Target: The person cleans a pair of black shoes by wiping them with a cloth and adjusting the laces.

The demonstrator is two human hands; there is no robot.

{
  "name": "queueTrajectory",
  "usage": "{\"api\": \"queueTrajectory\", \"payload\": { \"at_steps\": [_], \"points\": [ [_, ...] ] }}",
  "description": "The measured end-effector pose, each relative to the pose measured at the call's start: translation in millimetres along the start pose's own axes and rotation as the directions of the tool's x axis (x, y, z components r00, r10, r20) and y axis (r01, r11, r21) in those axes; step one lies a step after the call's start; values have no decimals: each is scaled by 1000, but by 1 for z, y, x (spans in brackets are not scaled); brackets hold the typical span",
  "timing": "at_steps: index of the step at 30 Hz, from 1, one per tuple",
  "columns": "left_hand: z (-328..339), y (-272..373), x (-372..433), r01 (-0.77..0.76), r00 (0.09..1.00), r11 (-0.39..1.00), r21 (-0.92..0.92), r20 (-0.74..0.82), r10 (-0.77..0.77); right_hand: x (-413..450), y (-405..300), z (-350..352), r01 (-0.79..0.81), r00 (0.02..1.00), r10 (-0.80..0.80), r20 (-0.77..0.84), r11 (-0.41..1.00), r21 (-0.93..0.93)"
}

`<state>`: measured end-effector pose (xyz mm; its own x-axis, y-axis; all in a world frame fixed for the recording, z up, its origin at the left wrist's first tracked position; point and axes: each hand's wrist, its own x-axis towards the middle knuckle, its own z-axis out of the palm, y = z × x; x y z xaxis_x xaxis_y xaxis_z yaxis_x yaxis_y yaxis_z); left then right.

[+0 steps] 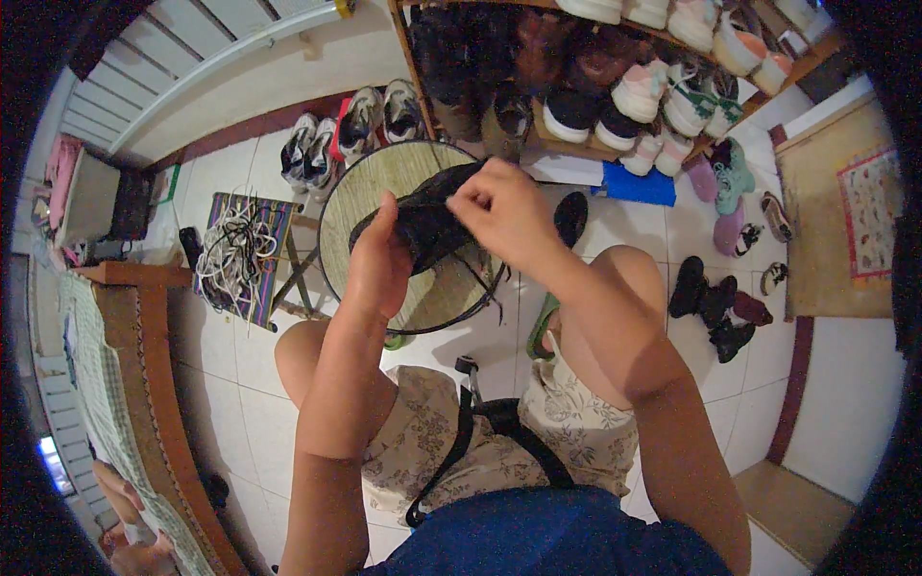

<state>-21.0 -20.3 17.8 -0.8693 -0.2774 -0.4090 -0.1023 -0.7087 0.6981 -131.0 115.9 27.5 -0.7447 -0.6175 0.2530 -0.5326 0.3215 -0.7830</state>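
Note:
A black shoe (pixel 432 223) is held over a small round table (pixel 346 288) with a wood-grain top and dark rim. My left hand (pixel 382 266) grips its near left side, with the thumb up along the edge. Above the shoe's right part, my right hand (pixel 504 209) has its fingers curled together; whether they pinch a lace cannot be made out. A thin black lace (pixel 479 281) hangs from the shoe over the table's right edge. To the left, a striped folding stool (pixel 277 245) bears a tangled heap of white and black shoelaces (pixel 234 248).
A shoe rack (pixel 414 72) full of shoes stands beyond the table, with sneakers (pixel 310 151) on the floor to its left. One black shoe (pixel 570 216) lies right of the table. Several dark shoes (pixel 688 284) lie farther right. A wooden bench (pixel 158 360) runs along the left; a person (pixel 137 518) is partly visible beyond.

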Motion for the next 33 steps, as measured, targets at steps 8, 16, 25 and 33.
{"api": "queueTrajectory", "payload": {
  "at_steps": [8,16,25,33],
  "points": [
    [7,-1,-7,-38,998,996,75,-48,41,-3,-3,12,-68,983,66,173,998,5],
    [-3,1,-4,17,997,996,91,-80,-9,0,9,-3,-442,858,158,489,712,546],
    [-20,-13,-1,-42,995,972,230,-80,62,-3,-5,22,259,964,-265,-8,948,-186],
    [0,-8,-4,-56,992,986,158,-102,73,6,9,14,-243,970,229,79,913,329]
  ]
}}
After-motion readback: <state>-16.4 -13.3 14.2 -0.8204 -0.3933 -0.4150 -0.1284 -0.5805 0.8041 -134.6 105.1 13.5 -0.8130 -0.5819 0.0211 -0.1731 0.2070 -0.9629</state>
